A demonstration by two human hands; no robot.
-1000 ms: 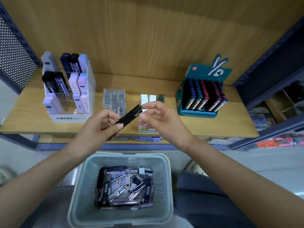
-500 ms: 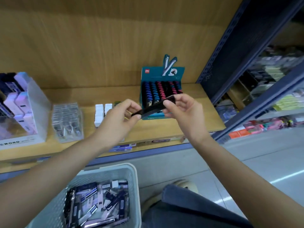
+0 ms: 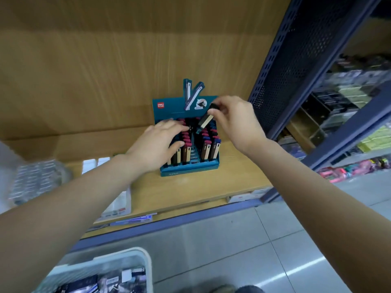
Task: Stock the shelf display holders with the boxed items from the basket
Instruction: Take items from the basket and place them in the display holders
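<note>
A teal display holder (image 3: 190,169) stands on the wooden shelf, filled with rows of upright slim boxes with red, blue and black tops. My right hand (image 3: 234,121) pinches a slim black and tan box (image 3: 205,120) by its upper end, tilted, its lower end over the holder's back rows. My left hand (image 3: 160,142) lies flat on the boxes in the holder's left rows, fingers straight. The pale basket (image 3: 135,255) with several boxed items sits at the bottom left, partly out of frame.
The wooden shelf (image 3: 190,191) has a blue perforated upright (image 3: 281,66) at its right end. Clear packs (image 3: 36,180) and white boxes (image 3: 95,163) stand left of the holder. More stocked shelves are at the right. Grey tiled floor lies below.
My view swung right toward the teal holder. My left hand let go of the black box and moved onto the holder's boxes. My right hand carried the box over the holder.
</note>
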